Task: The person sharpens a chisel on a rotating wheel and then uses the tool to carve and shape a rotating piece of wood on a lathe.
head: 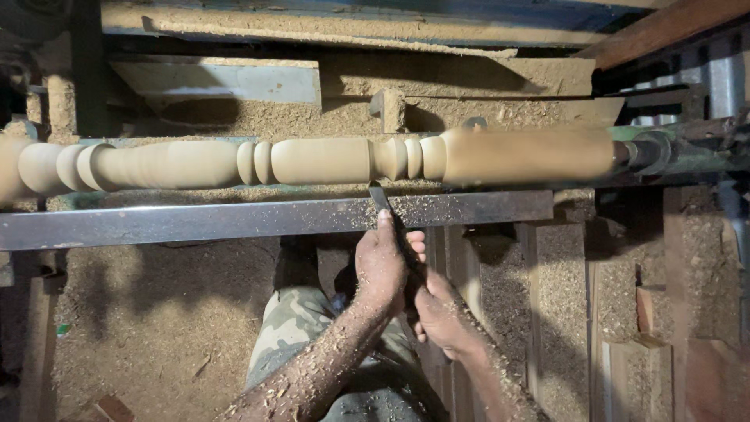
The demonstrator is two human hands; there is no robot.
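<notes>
A: Sawdust covered the workshop floor and lathe bed. Where did the spindle (312,160) lie?

B: At twelve o'clock from my hands, long axis running nine to three. My left hand (380,266), nearer, was clenched round the chisel (380,199), thumb pressing it onto the steel rest (234,219). My right hand (441,316) gripped the handle end, at five o'clock.

viewpoint: one head camera, above the hands, looking steeply down
facing: forward past the left hand (381,266) and right hand (441,312) to the wooden spindle (312,160) beyond them
nearness: close; forearms fill the lower middle
shared views: only this view
</notes>
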